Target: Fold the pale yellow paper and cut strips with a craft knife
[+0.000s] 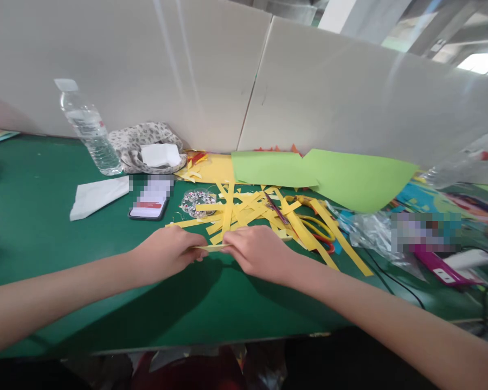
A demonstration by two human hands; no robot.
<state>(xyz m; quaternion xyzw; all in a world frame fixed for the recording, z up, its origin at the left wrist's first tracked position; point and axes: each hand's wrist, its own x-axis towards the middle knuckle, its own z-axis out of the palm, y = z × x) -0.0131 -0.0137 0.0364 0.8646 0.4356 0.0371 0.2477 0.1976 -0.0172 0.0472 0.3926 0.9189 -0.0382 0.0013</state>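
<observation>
My left hand (pixel 174 249) and my right hand (pixel 254 249) are close together above the green table, in front of a pile of yellow paper strips (pixel 244 208). Between them runs a thin yellow strip (pixel 214 248), pinched at its left end by my left fingers and at its right end by my right fingers. Scissors with yellow handles (pixel 319 223) lie partly under the strips. A purple pen-like item (pixel 276 208) rests on the pile. Just left of it sits a clear bag of googly eyes (pixel 198 203).
A water bottle (pixel 90 130), a spotted pouch (pixel 146 135), a phone (pixel 151 200) and a tissue (pixel 100 196) stand or lie at left. Green paper (pixel 350 179) lies behind the strips. Plastic wrap (pixel 378 233), a magenta item (pixel 441 268) and cables are at right.
</observation>
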